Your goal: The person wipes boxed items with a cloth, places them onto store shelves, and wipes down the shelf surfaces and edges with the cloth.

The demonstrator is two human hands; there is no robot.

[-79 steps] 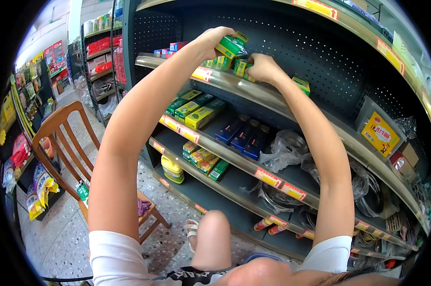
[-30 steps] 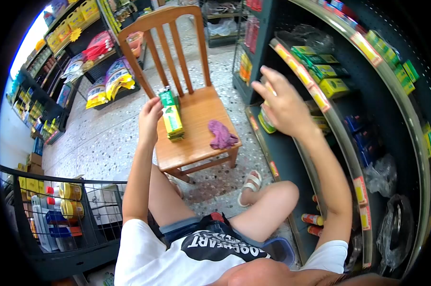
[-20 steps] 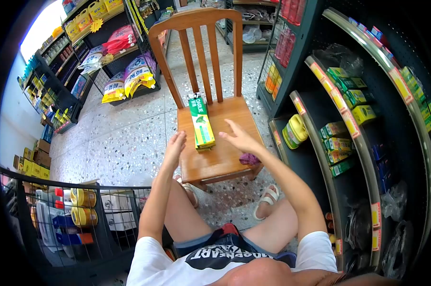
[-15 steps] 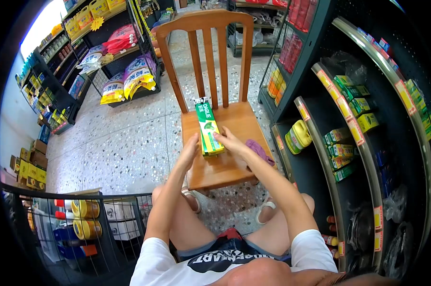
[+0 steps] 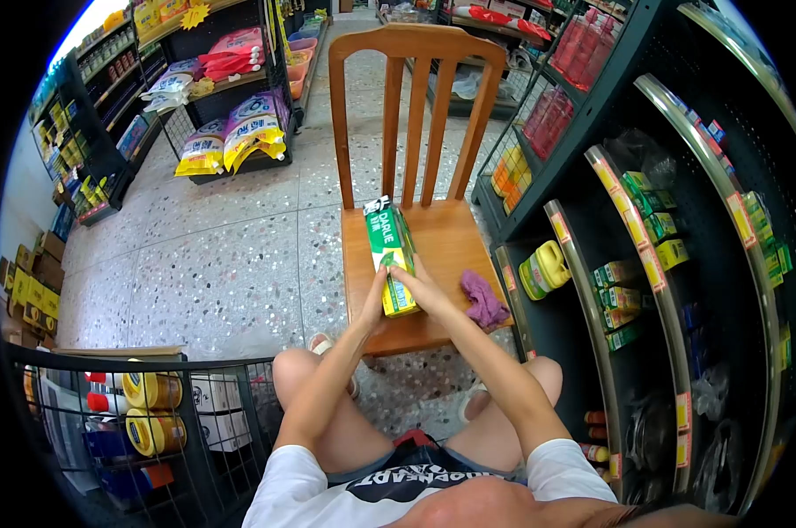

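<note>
A long green, white and yellow DARLIE toothpaste box (image 5: 384,231) is over the wooden chair's seat (image 5: 455,233), its far end near the backrest. My left hand (image 5: 373,301) is closed on the left side of its near end. My right hand (image 5: 423,288) grips the right side, with the thumb lying on top of the box. Both thumbs come close together over the yellow part. Whether the near end is raised off the seat, I cannot tell. A crumpled purple cloth (image 5: 483,300) lies on the seat to the right of my right hand.
Dark shelves (image 5: 574,330) with small boxes and a yellow jug (image 5: 544,269) stand close on the right. At lower left is a wire rack (image 5: 231,374) with yellow tubs (image 5: 154,431). Bagged goods (image 5: 255,132) sit on a shelf across the speckled floor.
My left hand has moved from beside the box onto it. Both hands now hold its near end, and the box sits closer to me. The camera view has shifted slightly.
</note>
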